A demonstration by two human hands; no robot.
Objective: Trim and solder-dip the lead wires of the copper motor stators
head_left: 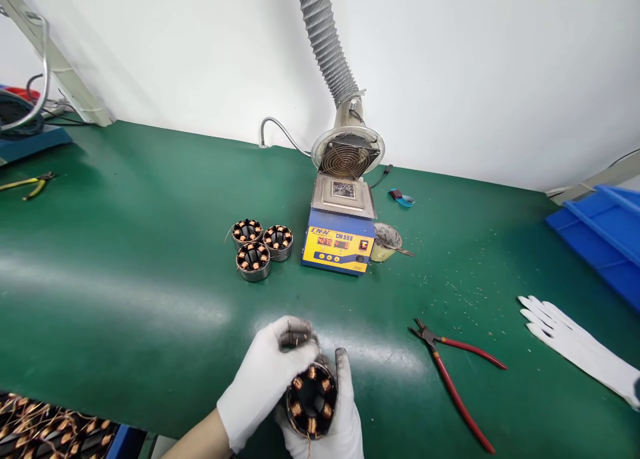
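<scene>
A motor stator (290, 406) with copper windings and a black core rests in my right hand (347, 426), whose gloved fingers wrap round its side and underside. My left hand (267, 369), in a white glove with darkened fingertips, is closed at the stator's upper edge. Its thumb and fingers pinch a thin copper wire (321, 352) that rises from the rim. Another wire end (309, 448) hangs from the stator's near side. Farther back on the green table stand three similar stators (254, 272), grouped close together.
A blue and yellow solder pot (336, 249) stands under a fume duct (325, 39), with a tape roll (387, 236) beside it. Red-handled pliers (457, 386), a white glove (570, 336) and a blue bin (605, 236) lie right. Wound stators (55, 432) fill a crate at lower left.
</scene>
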